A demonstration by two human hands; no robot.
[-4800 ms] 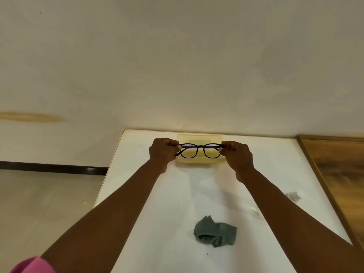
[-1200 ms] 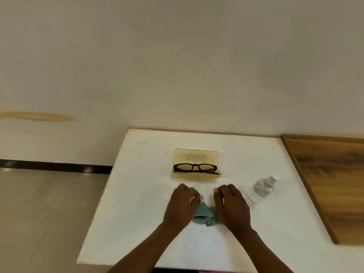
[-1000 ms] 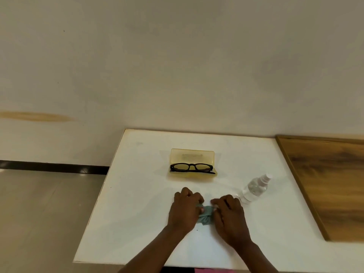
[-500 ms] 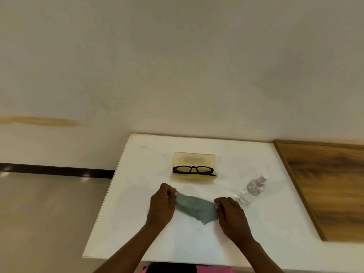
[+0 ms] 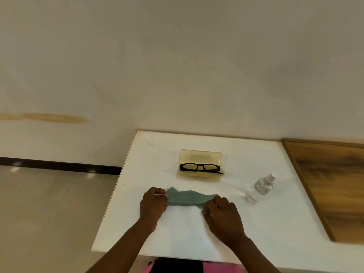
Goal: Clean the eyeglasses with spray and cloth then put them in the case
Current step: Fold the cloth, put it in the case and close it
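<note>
The left hand (image 5: 152,201) and right hand (image 5: 221,214) each pinch one end of the grey-green cleaning cloth (image 5: 188,197), stretched side to side between them on the white counter (image 5: 275,217). The black-framed eyeglasses (image 5: 200,167) lie straight ahead of both hands in the open yellow plastic case (image 5: 200,157), long axis parallel to the cloth, roughly equally near both.

- Plain off-white wall (image 5: 177,66) with a yellowish stain (image 5: 45,117) at left.
- Glossy beige floor (image 5: 49,213), dark skirting strip (image 5: 59,166) along the wall.
- White bench (image 5: 275,223); wood-grain panel (image 5: 334,184) at right.
</note>
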